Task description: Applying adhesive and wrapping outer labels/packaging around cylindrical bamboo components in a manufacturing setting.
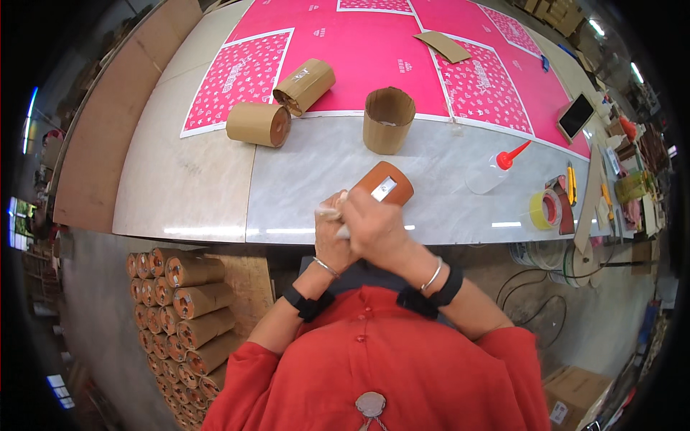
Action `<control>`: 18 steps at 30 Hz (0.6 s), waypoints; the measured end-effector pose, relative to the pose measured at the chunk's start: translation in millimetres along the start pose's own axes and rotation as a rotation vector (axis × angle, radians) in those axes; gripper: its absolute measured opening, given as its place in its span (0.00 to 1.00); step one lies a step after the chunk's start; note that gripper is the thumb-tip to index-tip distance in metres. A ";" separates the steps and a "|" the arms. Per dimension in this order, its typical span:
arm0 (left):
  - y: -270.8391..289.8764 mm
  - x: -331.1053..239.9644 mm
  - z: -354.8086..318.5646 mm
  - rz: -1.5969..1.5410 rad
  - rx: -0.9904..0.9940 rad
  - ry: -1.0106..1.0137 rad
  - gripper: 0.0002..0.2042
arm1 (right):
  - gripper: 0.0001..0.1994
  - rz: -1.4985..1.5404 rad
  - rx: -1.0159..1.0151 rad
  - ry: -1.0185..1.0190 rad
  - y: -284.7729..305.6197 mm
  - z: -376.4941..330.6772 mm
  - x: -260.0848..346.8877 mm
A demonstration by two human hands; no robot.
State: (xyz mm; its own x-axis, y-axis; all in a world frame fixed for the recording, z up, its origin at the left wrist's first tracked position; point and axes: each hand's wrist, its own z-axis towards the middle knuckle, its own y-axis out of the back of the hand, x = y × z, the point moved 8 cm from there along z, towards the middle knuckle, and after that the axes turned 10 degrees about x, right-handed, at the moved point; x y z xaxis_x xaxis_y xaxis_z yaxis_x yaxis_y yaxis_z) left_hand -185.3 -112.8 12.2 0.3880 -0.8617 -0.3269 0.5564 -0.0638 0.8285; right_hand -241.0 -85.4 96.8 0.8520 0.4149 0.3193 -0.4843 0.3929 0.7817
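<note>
My left hand (332,237) and my right hand (375,228) are closed together just over the table's front edge. Whitish bits (330,213) show between the fingers, too blurred to name. Right beyond my knuckles, a smooth orange-brown cylinder (369,181) with a silver label lies tilted on the grey tabletop; whether my right hand touches it I cannot tell. An open cardboard sleeve (388,133) stands upright farther back. Two cardboard-wrapped cylinders (251,123) (305,85) lie on their sides to the left.
Pink printed sheets (345,68) cover the table's far part. At right are a clear squeeze bottle (487,176) with a red nozzle, a tape roll (546,210), a yellow cutter (571,183) and a phone (576,118). Wrapped cylinders (201,298) are stacked on the floor at left.
</note>
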 end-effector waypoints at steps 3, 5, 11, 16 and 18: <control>12.5 2.8 -7.6 -0.170 -0.139 0.175 0.45 | 0.07 0.011 -0.102 -0.052 14.5 0.4 -41.6; 16.8 -0.9 -7.3 -0.166 -0.147 0.179 0.45 | 0.07 -0.068 -0.044 -0.152 18.6 -0.5 -66.4; 6.5 18.7 -2.2 -0.420 0.124 0.484 0.41 | 0.07 -0.072 -0.025 -0.102 8.1 -0.7 -43.8; 33.7 7.3 9.3 -0.183 -0.085 0.219 0.37 | 0.07 -0.113 -0.134 -0.006 13.7 -2.9 -49.4; 28.1 6.9 7.9 -0.203 -0.098 0.204 0.38 | 0.09 -0.173 0.062 -0.269 16.8 -5.8 -96.6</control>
State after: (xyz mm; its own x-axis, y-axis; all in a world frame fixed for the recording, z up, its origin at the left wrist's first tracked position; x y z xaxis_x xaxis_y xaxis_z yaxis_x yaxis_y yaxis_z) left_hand -172.8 -124.5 36.7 0.3961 -0.7165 -0.5742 0.7020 -0.1668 0.6924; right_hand -332.6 -114.1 76.0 0.9468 0.1109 0.3022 -0.3212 0.3842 0.8656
